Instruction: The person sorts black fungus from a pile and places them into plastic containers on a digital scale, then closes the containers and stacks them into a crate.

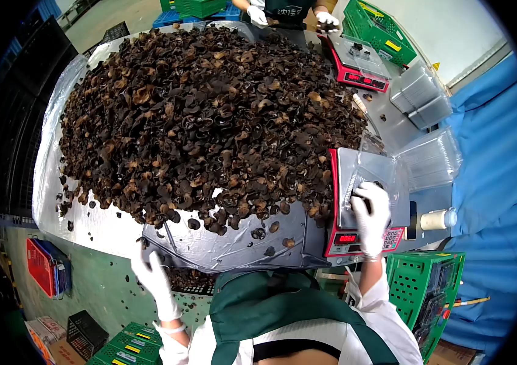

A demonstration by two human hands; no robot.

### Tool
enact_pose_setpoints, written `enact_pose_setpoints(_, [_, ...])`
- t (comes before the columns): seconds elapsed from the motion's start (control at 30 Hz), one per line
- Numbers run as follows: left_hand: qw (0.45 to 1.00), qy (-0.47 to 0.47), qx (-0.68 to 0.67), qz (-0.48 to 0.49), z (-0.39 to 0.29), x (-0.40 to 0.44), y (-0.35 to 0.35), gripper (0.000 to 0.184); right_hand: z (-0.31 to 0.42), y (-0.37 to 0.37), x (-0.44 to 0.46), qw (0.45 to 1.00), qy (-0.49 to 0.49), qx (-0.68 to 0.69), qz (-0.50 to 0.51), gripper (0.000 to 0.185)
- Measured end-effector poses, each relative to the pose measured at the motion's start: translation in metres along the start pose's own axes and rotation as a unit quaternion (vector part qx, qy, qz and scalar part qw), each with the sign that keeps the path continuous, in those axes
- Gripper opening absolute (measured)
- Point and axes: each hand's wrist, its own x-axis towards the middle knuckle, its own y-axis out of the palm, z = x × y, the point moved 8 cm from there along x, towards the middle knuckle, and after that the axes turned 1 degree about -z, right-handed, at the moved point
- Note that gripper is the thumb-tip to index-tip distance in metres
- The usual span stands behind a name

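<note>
My left hand (154,281), in a white glove, hangs just off the table's near edge with finger and thumb apart. A small dark piece of wood ear mushroom (143,242) shows by its fingertips; whether they touch it is unclear. My right hand (370,214), also gloved, is over the near red scale (331,210), its fingers curled down at a clear plastic tray (399,182) on the plate. Dark bits show at those fingers, but what they grip is hidden. The large pile of wood ear mushrooms (210,121) covers most of the table in front of me.
Across the table a co-worker's gloved hands (257,17) are near a second red scale (363,78). Stacked clear trays (419,94), a phone (412,220) and a pale bottle (438,219) lie right. Green crates (407,283) stand beside me; a blue curtain (489,152) hangs right.
</note>
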Motion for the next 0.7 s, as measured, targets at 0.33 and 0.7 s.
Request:
enact_pose_setpoints(0.33, [0.912,0.339,-0.02,0.231,-0.142,-0.012,0.191,0.046,0.083,0.234,-0.05,0.937,-0.194,0.017,0.289,0.069])
enact_pose_setpoints(0.7, [0.915,0.269,-0.106,0.282,-0.091,-0.087,0.129,0.023,0.056,0.142,-0.113,0.92,-0.17,0.139,0.325,0.042])
